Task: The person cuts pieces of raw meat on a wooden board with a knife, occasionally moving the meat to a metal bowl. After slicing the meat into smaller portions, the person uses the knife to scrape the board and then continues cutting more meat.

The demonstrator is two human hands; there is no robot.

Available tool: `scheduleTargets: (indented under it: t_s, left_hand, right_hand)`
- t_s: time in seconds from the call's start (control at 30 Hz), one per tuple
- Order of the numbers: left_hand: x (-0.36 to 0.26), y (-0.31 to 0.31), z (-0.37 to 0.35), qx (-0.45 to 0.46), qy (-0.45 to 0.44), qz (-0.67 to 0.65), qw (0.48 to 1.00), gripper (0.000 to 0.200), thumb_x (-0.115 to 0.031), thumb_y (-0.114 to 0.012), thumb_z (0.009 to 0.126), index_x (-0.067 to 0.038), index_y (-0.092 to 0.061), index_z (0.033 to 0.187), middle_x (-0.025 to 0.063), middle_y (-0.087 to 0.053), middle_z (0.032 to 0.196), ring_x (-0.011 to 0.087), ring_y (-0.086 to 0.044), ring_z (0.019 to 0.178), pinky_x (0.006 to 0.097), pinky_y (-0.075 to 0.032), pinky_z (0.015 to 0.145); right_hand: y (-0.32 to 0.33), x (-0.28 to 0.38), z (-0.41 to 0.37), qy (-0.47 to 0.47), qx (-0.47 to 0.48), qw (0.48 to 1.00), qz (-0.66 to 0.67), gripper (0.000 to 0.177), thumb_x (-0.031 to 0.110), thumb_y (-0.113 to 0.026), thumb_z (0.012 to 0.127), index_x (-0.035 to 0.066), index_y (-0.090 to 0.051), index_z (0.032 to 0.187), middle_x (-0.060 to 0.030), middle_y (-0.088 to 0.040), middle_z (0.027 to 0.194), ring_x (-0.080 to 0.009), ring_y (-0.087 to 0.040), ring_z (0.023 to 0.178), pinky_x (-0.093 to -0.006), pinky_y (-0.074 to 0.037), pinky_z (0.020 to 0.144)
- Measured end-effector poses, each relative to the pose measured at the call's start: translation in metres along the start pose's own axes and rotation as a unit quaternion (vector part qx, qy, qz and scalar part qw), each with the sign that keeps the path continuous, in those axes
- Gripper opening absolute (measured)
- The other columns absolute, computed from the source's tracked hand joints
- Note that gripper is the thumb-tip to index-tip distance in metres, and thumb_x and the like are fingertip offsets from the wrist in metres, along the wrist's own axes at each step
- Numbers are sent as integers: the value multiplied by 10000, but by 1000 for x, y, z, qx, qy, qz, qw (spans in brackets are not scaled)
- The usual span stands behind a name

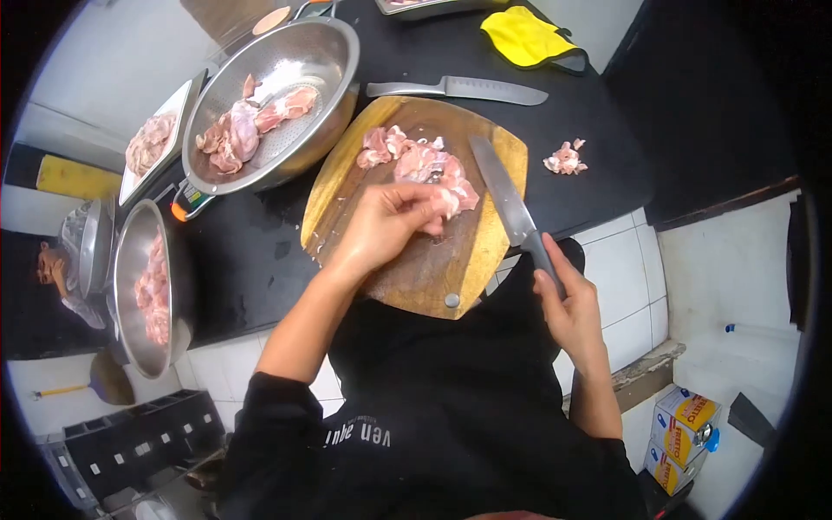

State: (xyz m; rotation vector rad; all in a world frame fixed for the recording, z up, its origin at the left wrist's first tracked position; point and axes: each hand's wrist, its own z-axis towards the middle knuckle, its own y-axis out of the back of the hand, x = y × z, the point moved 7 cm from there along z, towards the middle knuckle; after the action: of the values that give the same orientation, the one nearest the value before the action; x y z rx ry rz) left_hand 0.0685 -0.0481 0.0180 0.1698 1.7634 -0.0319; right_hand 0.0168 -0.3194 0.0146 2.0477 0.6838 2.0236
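Entry: raw meat pieces, pink and wet-looking, lying heaped on the far half of the wooden cutting board, which is sitting at the near edge of the black counter. The left hand is reaching over the board, thumb and fingertips closing in a pinch on the pinched piece at the near right of the heap. The right hand is wrapping fully around the handle of the knife, whose blade is lying slanted over the board's right side, just beside that piece (whether it is touching cannot be told). Step, by judgement: one piece is being held for trimming or portioning, with the cut not yet made. The next move is probably calling for a taut hold and a blade path staying clear of the left fingertips, since slick meat may slip. Outward: a second knife is lying flat beyond the board; a few scraps are sitting apart to the right; a yellow cloth is lying at the far edge. To the left, a metal colander is holding more meat, with a white tray and a steel bowl beside it, both also loaded. Nothing is standing between blade and piece; the heap is crowding only the far side.
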Motion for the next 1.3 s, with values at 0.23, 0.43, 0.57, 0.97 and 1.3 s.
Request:
scheduleTargets:
  t_s: [0.23,0.43,0.57,0.97,1.3]
  left_hand:
    - [-91,-47,76,-16,-234,252,939,274,-176,-737,970,32,-752,1149,80,-741,868,114,-682,812,275,-551,749]
    - [-109,-115,128,54,-307,375,873,238,-185,-735,955,11,-776,1083,141,-786,915,188,-737,830,328,-563,768]
    - [-101,-112,132,60,-313,348,881,225,-184,-724,961,3,-783,1072,152,-793,995,202,-746,855,335,-567,785]
    - [-35,65,17,-106,-58,456,882,319,-249,-762,915,22,-777,1082,188,-756,809,297,-743,729,391,-570,719]
    - [-13,23,39,-201,-268,479,811,361,-221,-750,911,33,-666,1154,242,-707,995,425,-683,976,478,-520,893]
  right_hand:
    - [0,13,-3,38,10,999,-27,495,130,-660,1007,-21,-536,1462,-342,-646,1290,-450,-655,1212,-405,-525,991]
    - [3,7,-8,39,10,999,-37,484,146,-646,1019,-32,-539,1456,-344,-651,1277,-448,-670,1185,-411,-531,970]
    - [4,0,-9,6,18,1000,-5,473,115,-646,1015,-17,-547,1458,-329,-661,1272,-428,-682,1175,-389,-529,971]
    - [-1,-14,13,4,12,999,33,463,97,-656,1013,26,-572,1463,-251,-722,1199,-269,-728,1016,-336,-538,912]
    - [-2,16,7,45,15,999,13,457,82,-667,1002,6,-587,1445,-229,-739,1137,-223,-721,966,-332,-542,882]
